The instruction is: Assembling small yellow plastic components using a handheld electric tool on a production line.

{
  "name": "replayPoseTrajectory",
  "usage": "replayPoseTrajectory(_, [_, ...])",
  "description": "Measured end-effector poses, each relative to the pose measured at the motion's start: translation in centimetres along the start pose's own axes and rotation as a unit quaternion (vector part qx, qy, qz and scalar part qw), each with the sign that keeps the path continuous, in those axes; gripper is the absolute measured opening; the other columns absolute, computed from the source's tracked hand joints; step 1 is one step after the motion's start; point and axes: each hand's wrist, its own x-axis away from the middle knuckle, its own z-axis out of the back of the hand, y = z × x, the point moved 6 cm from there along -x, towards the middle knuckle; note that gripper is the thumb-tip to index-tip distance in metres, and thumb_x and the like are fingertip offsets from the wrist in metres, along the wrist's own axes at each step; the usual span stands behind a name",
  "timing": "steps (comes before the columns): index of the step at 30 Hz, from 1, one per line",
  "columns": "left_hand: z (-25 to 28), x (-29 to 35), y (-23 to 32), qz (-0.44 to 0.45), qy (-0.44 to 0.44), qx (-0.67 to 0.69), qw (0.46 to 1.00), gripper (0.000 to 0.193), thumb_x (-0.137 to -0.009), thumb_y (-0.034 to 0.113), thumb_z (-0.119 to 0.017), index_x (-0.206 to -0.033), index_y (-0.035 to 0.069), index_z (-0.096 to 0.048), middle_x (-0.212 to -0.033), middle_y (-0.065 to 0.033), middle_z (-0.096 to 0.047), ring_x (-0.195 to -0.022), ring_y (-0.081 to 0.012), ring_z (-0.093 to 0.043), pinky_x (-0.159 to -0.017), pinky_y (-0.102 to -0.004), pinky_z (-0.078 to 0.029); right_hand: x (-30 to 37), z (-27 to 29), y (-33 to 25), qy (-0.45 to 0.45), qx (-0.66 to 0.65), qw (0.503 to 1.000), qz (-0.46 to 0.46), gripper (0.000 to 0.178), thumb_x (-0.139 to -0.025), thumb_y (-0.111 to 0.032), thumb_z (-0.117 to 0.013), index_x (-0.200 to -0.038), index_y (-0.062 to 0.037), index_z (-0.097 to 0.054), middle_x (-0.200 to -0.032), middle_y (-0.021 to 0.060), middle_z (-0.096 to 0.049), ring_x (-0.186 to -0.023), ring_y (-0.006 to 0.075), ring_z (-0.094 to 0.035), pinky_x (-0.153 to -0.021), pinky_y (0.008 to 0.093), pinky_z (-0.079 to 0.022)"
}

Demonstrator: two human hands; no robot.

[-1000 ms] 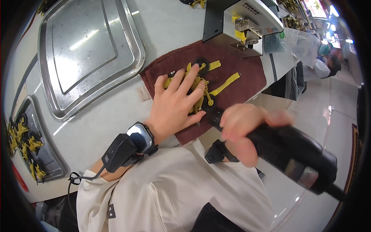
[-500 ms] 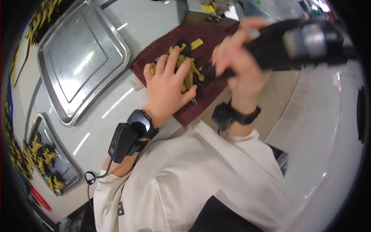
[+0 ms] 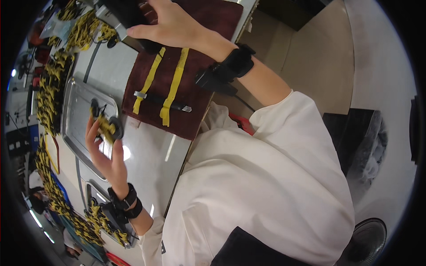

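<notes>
Between the fingertips of my left hand [image 3: 106, 164] is a small yellow-and-black wheeled part [image 3: 106, 127], raised over the large metal tray [image 3: 82, 153]. My right hand [image 3: 173, 26] is closed around a thick-bodied black handheld tool [image 3: 126, 15] near the top edge, partly cut off there. The dark red cloth [image 3: 206, 20] lies below my right hand and forearm. Two yellow strips [image 3: 175, 84] are stretched out on it. Across their lower ends lies a slim black-handled tool [image 3: 166, 102] with metal ends.
A metal box [image 3: 122, 33] stands beside the black tool. Yellow-and-black parts are heaped along the far side [image 3: 51, 99], and several fill a smaller tray [image 3: 100, 193] near my left wrist. The table's edge [image 3: 177, 177] runs along my body. A fan [image 3: 368, 239] stands at lower right.
My left hand has lifted the wheeled part off the cloth and carried it left to the tray. My right hand has moved the black tool away from the cloth's middle, uncovering the strips.
</notes>
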Motion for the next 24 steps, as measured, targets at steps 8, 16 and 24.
replayPoseTrajectory(8, [-0.6,2.2,-2.0,0.124,0.017,0.159,0.979,0.066,-0.092,0.045,-0.045,-0.140,0.001,-0.033,-0.138,-0.0154,-0.041,-0.125,-0.0266,-0.043,-0.103,-0.0375,-0.034,5.2,10.9,-3.5,0.042,0.112,0.993,-0.008,0.036,-0.079,-0.021,-0.069,-0.110,-0.0057,-0.061,-0.091,0.0099,-0.067,-0.082,0.0187,-0.067,-0.070,0.0305,-0.053])
replayPoseTrajectory(16, [-2.3,0.6,-1.1,0.255,0.008,0.652,0.714,0.067,-0.093,0.039,-0.046,-0.147,0.008,-0.019,-0.145,-0.0275,-0.025,-0.134,-0.0477,-0.024,-0.112,-0.0501,-0.025,40.1,18.5,11.1,0.018,0.387,0.792,-0.472,0.044,-0.089,-0.029,-0.058,-0.122,-0.0004,-0.050,-0.113,0.0208,-0.060,-0.104,0.0354,-0.058,-0.088,0.0438,-0.047])
replayPoseTrajectory(24, [-3.7,-0.6,-2.7,0.268,-0.132,0.604,0.739,0.053,-0.095,0.037,-0.048,-0.130,-0.003,-0.042,-0.125,-0.0219,-0.048,-0.108,-0.0264,-0.050,-0.084,-0.0324,-0.044,51.7,5.9,10.2,0.105,0.357,0.783,-0.498,0.044,-0.085,-0.034,-0.061,-0.116,-0.0029,-0.056,-0.117,0.0181,-0.057,-0.109,0.0354,-0.052,-0.093,0.0443,-0.041])
